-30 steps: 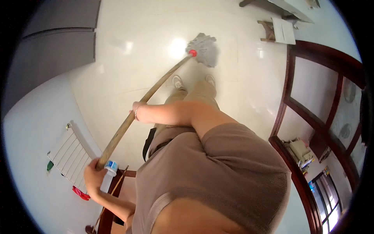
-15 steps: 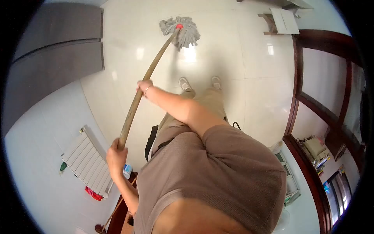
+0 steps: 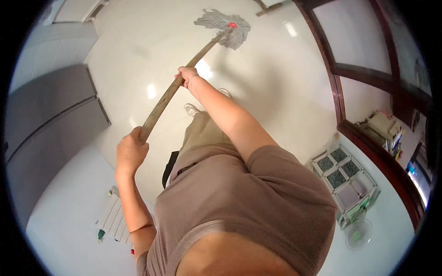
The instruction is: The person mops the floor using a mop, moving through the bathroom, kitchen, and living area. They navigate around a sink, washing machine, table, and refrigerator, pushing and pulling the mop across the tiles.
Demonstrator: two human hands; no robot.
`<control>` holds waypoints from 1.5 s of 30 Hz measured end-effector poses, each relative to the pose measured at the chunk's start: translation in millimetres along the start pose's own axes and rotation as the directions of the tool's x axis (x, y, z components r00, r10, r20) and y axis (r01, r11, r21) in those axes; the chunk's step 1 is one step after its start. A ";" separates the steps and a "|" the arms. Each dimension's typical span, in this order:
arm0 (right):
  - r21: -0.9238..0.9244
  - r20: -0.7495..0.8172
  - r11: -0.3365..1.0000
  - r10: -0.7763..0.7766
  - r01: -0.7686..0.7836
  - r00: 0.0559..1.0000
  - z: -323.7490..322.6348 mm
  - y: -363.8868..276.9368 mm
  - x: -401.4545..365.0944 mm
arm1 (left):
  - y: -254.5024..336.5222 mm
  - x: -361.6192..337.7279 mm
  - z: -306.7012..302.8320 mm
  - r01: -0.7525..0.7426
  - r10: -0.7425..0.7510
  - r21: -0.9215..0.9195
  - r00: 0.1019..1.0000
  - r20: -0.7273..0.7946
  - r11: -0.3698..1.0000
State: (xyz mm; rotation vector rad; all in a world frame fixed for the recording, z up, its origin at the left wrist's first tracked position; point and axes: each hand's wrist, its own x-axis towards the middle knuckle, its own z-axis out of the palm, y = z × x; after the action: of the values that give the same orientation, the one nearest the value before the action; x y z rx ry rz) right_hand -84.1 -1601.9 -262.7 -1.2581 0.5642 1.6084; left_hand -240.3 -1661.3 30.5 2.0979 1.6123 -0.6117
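Note:
A mop with a grey cloth-strip head [image 3: 238,37] and a red centre rests on the shiny floor in front of me. Its long wooden handle [image 3: 168,97] slants down from there toward my left side. Closed around the handle's top end is my left hand [image 3: 132,149]. Farther along the handle, nearer the mop head, my right hand [image 3: 187,76] grips it with the arm stretched across my body. My shoes [image 3: 191,109] stand on the floor just below the right hand.
Grey cabinets [image 3: 57,115] line the left side, with a white wall radiator [image 3: 115,221] below. A dark-red wooden frame with glass panels [image 3: 338,99] runs down the right. A white rack with dark panels [image 3: 345,179] stands at lower right.
The view has turned to the right. The mop head now lies farther right and slightly higher in the picture. Both hands keep their hold on the handle and appear farther forward.

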 end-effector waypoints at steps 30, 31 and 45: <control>-0.487 -0.370 0.851 0.003 -0.197 0.929 -272.7 1.3 21.4 | 46.0 51.6 163.1 -0.228 0.294 -0.204 0.866 0.405 0.952; -0.494 -0.370 0.847 -0.002 -0.195 0.929 -260.0 17.9 15.3 | 29.6 40.9 157.4 -0.206 0.261 -0.177 0.883 0.390 0.962; -0.829 -0.067 0.499 0.359 -0.252 0.931 -63.7 341.2 -40.6 | -293.9 -170.4 150.3 0.160 -0.120 -0.229 0.977 0.177 0.960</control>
State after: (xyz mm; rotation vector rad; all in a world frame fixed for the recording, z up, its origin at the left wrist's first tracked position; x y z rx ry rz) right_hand -358.8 -1811.2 -316.4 -1.7916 -0.1375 2.3876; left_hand -577.3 -1811.4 -12.0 1.7250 1.6613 -0.5816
